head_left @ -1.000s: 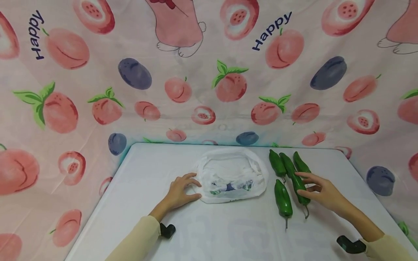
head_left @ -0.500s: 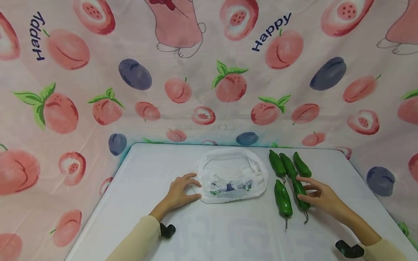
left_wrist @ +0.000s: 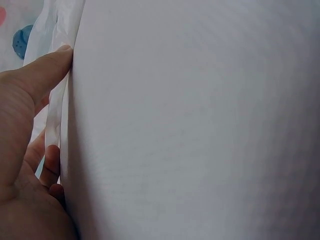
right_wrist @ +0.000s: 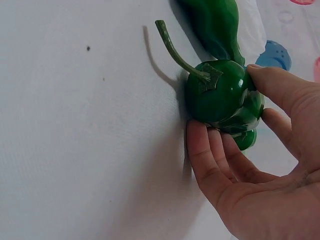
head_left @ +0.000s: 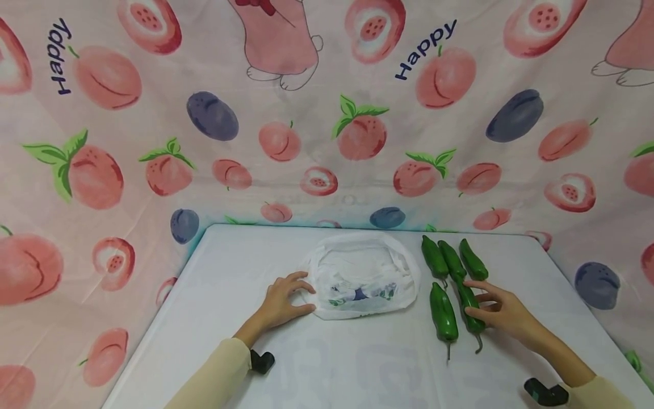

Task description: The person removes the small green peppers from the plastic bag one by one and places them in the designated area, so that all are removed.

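Note:
Near the right side of the table, my right hand (head_left: 503,312) grips a long green pepper (head_left: 471,311). In the right wrist view its curved stem (right_wrist: 175,55) points away from the hand, with the thumb on one side and fingers below. Another green pepper (head_left: 443,313) lies just left of it, stem toward me. Several more peppers, such as the back-left pepper (head_left: 434,257), lie behind. My left hand (head_left: 283,300) rests at the left edge of a white plastic bag (head_left: 365,261), thumb and fingers apart and touching its edge (left_wrist: 62,95).
The white table (head_left: 327,369) has a far edge against a hanging cloth (head_left: 327,142) printed with peaches and plums. Black wrist devices (head_left: 262,362) sit at both sleeves. The bag lies flattened, with a blue and green print toward the front.
My right hand and the gripped pepper have shifted slightly toward me, and the pepper's stem end has swung a little left. The left hand and the bag have not moved.

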A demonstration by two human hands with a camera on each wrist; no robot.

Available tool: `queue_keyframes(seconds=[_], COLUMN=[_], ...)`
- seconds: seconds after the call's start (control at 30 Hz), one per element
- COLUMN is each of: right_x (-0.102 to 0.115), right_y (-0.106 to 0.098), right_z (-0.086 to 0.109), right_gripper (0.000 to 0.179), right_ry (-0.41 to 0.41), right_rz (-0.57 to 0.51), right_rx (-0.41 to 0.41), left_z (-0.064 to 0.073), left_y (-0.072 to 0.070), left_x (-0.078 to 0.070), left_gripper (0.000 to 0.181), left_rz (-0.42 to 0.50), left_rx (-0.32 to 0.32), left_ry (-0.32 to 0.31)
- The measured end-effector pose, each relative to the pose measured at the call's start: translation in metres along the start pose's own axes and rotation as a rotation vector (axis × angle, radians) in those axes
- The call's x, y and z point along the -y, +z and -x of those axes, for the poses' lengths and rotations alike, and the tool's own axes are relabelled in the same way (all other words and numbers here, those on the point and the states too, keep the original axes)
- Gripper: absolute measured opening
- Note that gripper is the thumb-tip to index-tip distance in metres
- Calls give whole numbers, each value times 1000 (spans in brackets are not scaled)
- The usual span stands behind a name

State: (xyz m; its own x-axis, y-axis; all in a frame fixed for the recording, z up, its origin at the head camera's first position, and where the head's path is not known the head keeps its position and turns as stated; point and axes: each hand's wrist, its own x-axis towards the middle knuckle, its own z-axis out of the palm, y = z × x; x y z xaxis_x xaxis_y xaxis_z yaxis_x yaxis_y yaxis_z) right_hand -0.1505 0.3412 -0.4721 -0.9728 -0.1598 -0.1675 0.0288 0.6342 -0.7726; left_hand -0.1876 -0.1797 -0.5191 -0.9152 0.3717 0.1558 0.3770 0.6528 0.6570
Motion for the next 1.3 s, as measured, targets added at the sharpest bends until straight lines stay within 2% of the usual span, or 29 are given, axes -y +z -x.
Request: queue_keyframes(seconds=[0.43, 0.7, 1.3], right_x=[-3, -5, -4], right_y=[0, -1, -1], right_z=[-2, -5, -7], right_gripper=[70, 70, 68], right_ry=[1, 7, 6], right_rz=[36, 43, 57], right_rx=[4, 13, 24], left_z=[0, 0, 1], left_y=[-1, -1, 0], left_x=[-1, 0, 1], left_gripper=[26, 27, 26], left_rz=[0, 2, -3], left_rx=[-5, 15, 10], left_ry=[15, -9, -9])
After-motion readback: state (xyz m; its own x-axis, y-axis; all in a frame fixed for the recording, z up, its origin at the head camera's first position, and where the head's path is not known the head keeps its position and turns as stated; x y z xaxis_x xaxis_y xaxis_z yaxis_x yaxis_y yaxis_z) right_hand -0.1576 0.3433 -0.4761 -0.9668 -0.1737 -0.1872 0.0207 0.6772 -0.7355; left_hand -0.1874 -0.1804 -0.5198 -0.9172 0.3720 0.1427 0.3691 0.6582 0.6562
